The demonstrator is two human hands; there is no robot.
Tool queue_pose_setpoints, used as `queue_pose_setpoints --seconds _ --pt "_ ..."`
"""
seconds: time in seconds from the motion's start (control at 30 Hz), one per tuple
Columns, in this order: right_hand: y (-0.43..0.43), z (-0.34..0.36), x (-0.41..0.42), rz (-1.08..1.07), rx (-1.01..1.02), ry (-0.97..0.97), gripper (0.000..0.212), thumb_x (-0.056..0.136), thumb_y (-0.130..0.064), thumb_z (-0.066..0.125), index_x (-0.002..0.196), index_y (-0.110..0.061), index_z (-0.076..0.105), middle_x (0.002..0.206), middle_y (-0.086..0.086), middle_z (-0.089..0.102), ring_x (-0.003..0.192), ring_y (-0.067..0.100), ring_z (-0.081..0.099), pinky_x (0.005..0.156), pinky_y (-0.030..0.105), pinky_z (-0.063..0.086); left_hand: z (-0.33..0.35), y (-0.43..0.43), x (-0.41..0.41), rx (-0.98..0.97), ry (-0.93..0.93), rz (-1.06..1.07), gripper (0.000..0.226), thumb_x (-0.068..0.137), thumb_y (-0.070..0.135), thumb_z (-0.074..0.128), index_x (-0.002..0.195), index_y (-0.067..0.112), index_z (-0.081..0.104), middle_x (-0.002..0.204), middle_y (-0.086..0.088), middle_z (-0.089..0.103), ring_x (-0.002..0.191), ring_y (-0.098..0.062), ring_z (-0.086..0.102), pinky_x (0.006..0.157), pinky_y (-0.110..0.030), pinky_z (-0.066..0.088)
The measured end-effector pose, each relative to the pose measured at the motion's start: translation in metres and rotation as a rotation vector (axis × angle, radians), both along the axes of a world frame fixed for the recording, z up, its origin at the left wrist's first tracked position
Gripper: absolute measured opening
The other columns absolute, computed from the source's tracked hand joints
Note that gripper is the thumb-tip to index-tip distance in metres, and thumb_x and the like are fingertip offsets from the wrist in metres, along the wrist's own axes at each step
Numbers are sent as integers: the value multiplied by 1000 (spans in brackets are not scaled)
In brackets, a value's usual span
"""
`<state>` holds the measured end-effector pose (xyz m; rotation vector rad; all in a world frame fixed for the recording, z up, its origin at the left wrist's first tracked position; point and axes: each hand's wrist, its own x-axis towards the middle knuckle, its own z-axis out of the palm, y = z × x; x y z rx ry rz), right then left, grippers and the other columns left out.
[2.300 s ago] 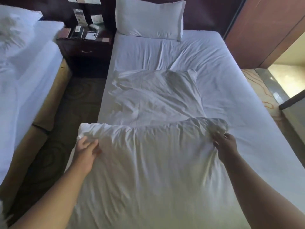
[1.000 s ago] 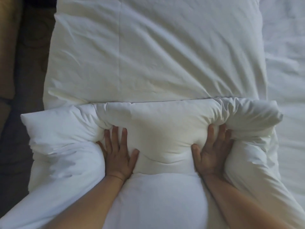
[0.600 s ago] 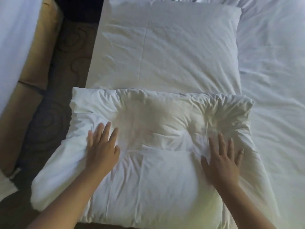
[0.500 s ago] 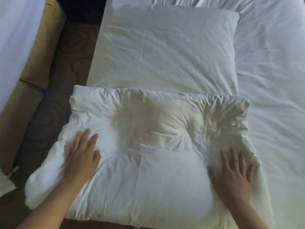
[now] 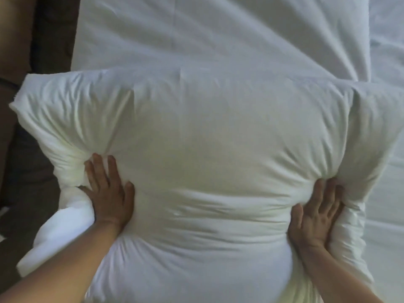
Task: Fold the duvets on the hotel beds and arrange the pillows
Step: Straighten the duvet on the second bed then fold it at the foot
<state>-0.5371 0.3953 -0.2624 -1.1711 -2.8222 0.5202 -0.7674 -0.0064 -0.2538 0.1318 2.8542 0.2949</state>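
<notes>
Head view, looking down on a puffy white folded duvet (image 5: 218, 132) that lies on the bed, on the wrinkled white bed sheet (image 5: 389, 215). The duvet's long axis runs from left to right across the frame, crosswise to the forearms that enter from the near edge. Its rounded far edge faces away from the person and meets the near edge of a flat white rectangular pillow (image 5: 175, 33) lying just beyond it. The duvet's left end hangs past the side of the bed, above the dark brown patterned carpet (image 5: 28, 171). The left hand (image 5: 109, 195) lies back-up with its fingers straight and slightly spread, pressing into a deep crease on the duvet's left flank. The right hand (image 5: 314, 215) presses the right flank with its fingers extended; their tips are partly buried in a fold of the fabric. Neither hand curls round the cloth. The central bulge of the duvet swells between the two hands, and gathered wrinkles radiate from each point of pressure.
</notes>
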Motion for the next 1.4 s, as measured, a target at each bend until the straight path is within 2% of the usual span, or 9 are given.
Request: queue_pose_setpoints --seconds 0.27,0.43,0.6,0.7,0.8,1.03,1.17,1.27,1.4 --pt "1 17 -6 15 24 -103 81 87 -52 30 158 -18 10 166 17 9 150 40 10 120 58 10 11 -1 -5 -53 -27 -32 71 92 53 19 153 40 -14 165 2 -13 152 -23 -12 110 -71 1" --pt "-9 68 4 44 -21 -272 73 94 -56 29 158 -29 6 168 4 4 153 31 7 121 56 10 69 11 22 -33 -136 3 63 100 47 37 157 31 15 166 0 5 152 -26 3 112 -71 13" --pt "-6 101 95 -81 45 -403 69 95 -61 26 157 -40 6 168 -8 -1 155 20 1 118 63 4 106 -66 90 -215 -179 8 75 86 68 -3 155 42 8 164 18 -1 152 -11 -4 118 -57 -7" --pt "-3 105 124 -281 -163 -314 80 85 -75 23 154 -47 -5 167 2 11 150 32 21 113 62 27 95 -107 86 -197 -227 249 71 89 75 12 152 48 -3 165 11 -13 152 -27 -6 112 -70 3" --pt "-7 94 121 -289 -335 -191 89 86 -74 31 156 -38 -10 162 12 25 143 37 35 109 55 36 77 -112 75 4 -244 415 78 89 75 29 153 41 -2 163 -16 9 141 -52 26 111 -64 26" --pt "-1 66 109 -347 -343 -344 103 74 -84 18 158 -29 -6 152 28 34 135 48 38 108 57 33 59 -94 77 -26 -280 460 86 86 79 26 152 39 -13 157 -21 22 132 -52 36 109 -63 30" --pt "-2 87 130 -373 -491 -145 82 89 -68 51 154 -29 21 147 22 44 129 44 47 105 56 38 83 -117 69 296 -394 467 81 93 58 49 155 35 2 157 -14 30 135 -41 41 108 -51 35" --pt "-5 93 169 -495 -663 -118 102 64 -93 51 136 -21 48 126 12 62 113 35 60 98 53 48 105 -146 77 344 -536 604 81 85 61 56 151 23 29 142 -17 49 120 -38 53 98 -50 42" --pt "-35 98 193 -787 -1015 -83 79 76 -74 63 136 -24 52 121 7 66 106 37 66 90 59 54 118 -156 105 422 -648 800 78 89 54 55 148 6 36 137 -23 51 123 -41 51 93 -48 43"
